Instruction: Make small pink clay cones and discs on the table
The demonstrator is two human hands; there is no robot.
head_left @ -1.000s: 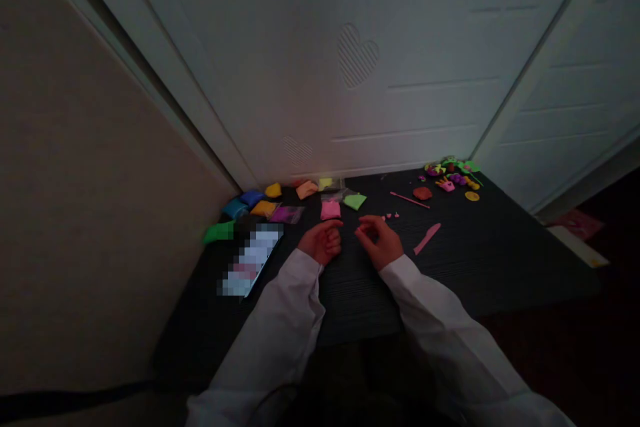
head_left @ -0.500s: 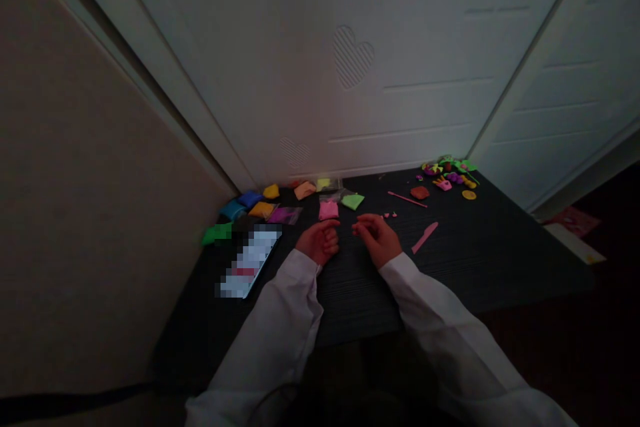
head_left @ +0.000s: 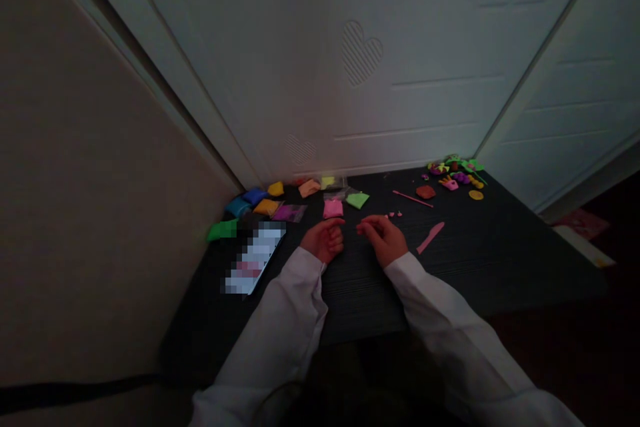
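The scene is dim. My left hand (head_left: 326, 239) rests on the dark table (head_left: 500, 260), palm up, with its fingers curled; whether it holds anything is too dark to tell. My right hand (head_left: 383, 237) lies close beside it, fingertips pinched together on something small that I cannot make out. Just beyond my hands sit a pink clay bag (head_left: 333, 208) and a green clay bag (head_left: 357, 199). A few tiny pink clay bits (head_left: 395, 214) lie by my right fingers. A pink plastic knife (head_left: 430, 237) lies to the right of my right hand.
Several coloured clay bags (head_left: 265, 203) line the back left, with a flat pixelated card (head_left: 254, 259) beside them. A thin pink stick (head_left: 413, 199), a red clay disc (head_left: 425, 192) and small clay figures (head_left: 455, 172) sit at the back right. White panels rise behind.
Both hands stay close together with only slight finger movement. The camera has shifted a little, moving the whole scene slightly right in the picture.
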